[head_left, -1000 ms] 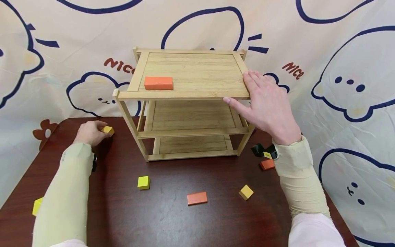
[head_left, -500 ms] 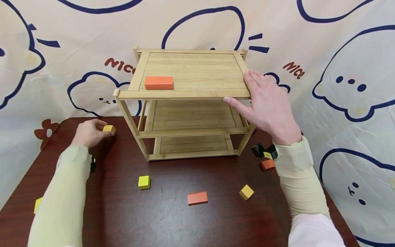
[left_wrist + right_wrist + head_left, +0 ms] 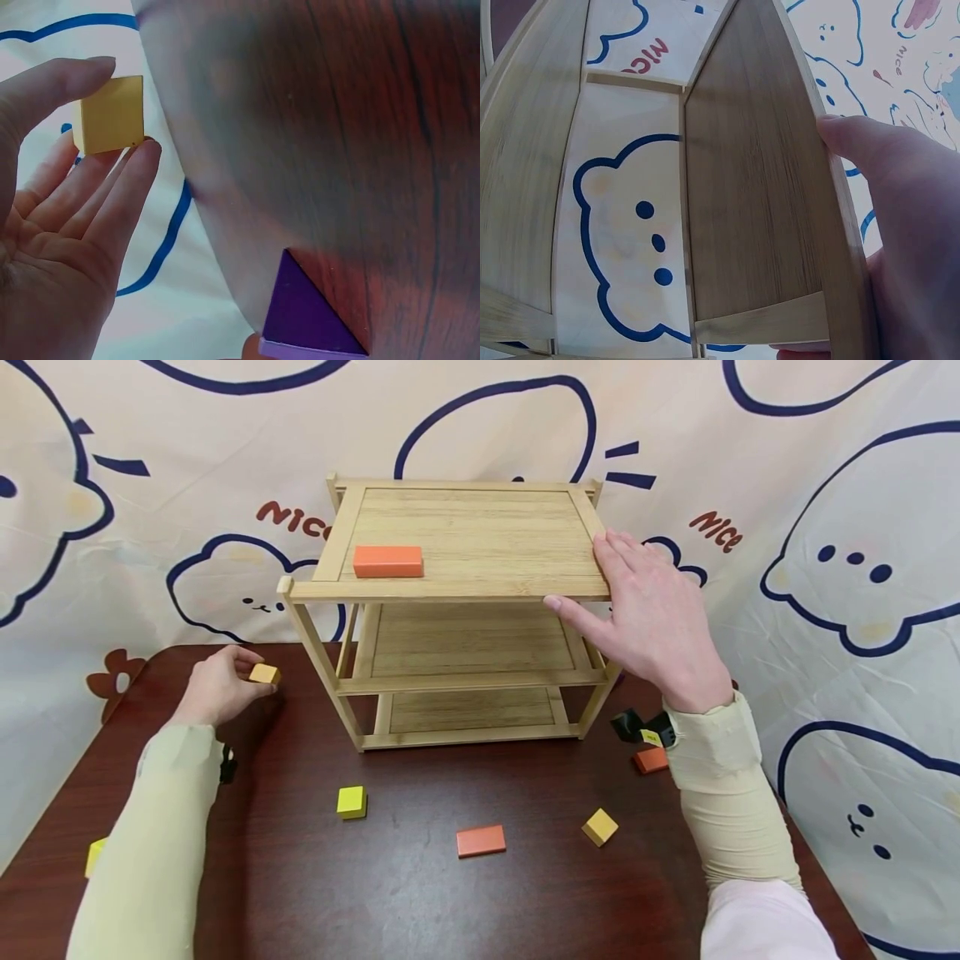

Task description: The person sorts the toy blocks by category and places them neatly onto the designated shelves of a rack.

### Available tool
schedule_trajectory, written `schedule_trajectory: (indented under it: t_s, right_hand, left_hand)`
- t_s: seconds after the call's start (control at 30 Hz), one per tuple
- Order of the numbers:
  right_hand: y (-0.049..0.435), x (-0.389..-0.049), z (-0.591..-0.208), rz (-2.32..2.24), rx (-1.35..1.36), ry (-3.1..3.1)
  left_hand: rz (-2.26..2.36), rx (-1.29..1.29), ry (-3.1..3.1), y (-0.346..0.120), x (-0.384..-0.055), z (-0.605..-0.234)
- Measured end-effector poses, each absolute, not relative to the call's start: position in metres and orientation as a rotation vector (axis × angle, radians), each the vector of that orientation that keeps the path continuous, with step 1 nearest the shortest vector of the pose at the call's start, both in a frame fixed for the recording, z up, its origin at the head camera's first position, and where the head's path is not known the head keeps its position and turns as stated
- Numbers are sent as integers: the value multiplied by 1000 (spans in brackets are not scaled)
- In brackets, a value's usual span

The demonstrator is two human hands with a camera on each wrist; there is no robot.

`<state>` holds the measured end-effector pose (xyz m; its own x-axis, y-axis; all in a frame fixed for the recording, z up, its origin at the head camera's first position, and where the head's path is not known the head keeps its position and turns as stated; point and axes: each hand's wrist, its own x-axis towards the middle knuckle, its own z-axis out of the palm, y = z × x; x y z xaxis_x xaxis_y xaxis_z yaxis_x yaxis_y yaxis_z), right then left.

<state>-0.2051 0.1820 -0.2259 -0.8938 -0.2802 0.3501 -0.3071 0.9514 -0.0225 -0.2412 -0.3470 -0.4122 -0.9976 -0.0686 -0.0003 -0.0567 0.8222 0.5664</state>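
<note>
Between the thumb and fingertips of my left hand (image 3: 221, 685) is a small yellow wooden cube (image 3: 265, 674), held just above the table left of the shelf. The left wrist view shows the same yellow cube (image 3: 112, 115) pinched at its edges. My right hand (image 3: 656, 614) rests on the front right corner of a three-tier wooden shelf (image 3: 480, 535). Its fingers lie straight over the top board's right end. The right thumb (image 3: 862, 139) touches the board's front edge. An orange rectangular block (image 3: 387, 562) lies at the left of the top tier.
On the dark red table (image 3: 360, 893) are a bright yellow cube (image 3: 352, 802), a flat orange block (image 3: 481, 841), a yellow-orange cube (image 3: 600, 827), another orange block (image 3: 651, 760) and a yellow block (image 3: 94, 857) partly behind the left sleeve. A purple triangular block (image 3: 307, 311) shows in the left wrist view.
My left hand has shifted slightly with the yellow cube in its fingers, and the cube's tilt has changed a little. The right hand stays on the shelf corner.
</note>
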Motion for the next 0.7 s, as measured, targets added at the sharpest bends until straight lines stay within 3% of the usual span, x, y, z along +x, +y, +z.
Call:
schedule_trajectory:
  t_s: [0.7]
  right_hand:
    - [183, -206, -227, 130, 434, -2751]
  left_hand:
    - [-969, 61, -2959, -330, -220, -396]
